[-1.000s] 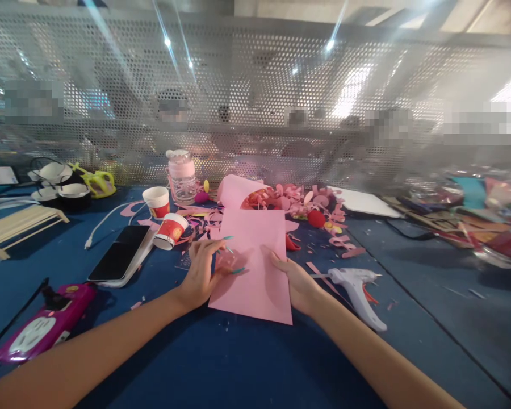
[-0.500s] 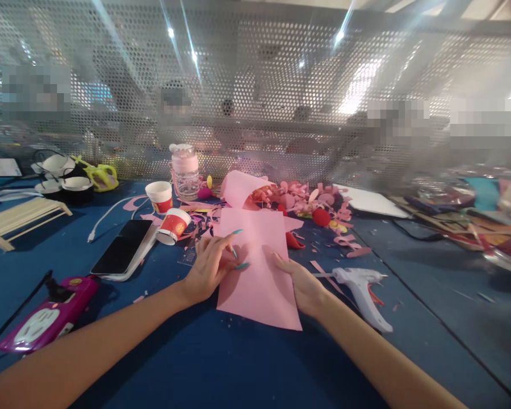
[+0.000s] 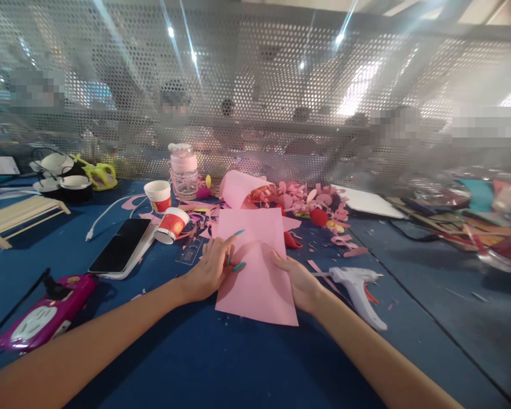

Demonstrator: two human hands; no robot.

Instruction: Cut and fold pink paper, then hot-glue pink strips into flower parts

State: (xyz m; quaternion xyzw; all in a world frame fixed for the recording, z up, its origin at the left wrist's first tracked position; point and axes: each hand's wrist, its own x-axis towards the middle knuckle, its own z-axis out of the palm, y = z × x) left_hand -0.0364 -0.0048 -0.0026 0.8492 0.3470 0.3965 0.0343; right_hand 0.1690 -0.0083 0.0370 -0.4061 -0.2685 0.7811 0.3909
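Note:
A rectangular sheet of pink paper (image 3: 258, 295) is held slightly bowed above the blue table. My left hand (image 3: 210, 267) grips its left edge, index finger stretched across the front and the other fingers curled at the border. On the opposite edge my right hand (image 3: 300, 281) holds the sheet, thumb on top and the other fingers hidden behind. Beyond the sheet lie a rolled pink piece (image 3: 238, 188) and a heap of pink paper scraps (image 3: 293, 194). Right of my right hand rests a white glue gun (image 3: 357, 284).
To the left are a black phone (image 3: 121, 244), a tipped paper cup (image 3: 172, 224), upright cups (image 3: 158, 196) and a purple power strip (image 3: 42, 312). A clear bottle (image 3: 184, 167) stands before the perforated metal screen (image 3: 247, 74). Plastic-wrapped material (image 3: 489, 216) lies at the right.
The left hand's fingers have drawn in a little at the sheet's left edge. The right hand keeps its hold. The whole view has shifted slightly.

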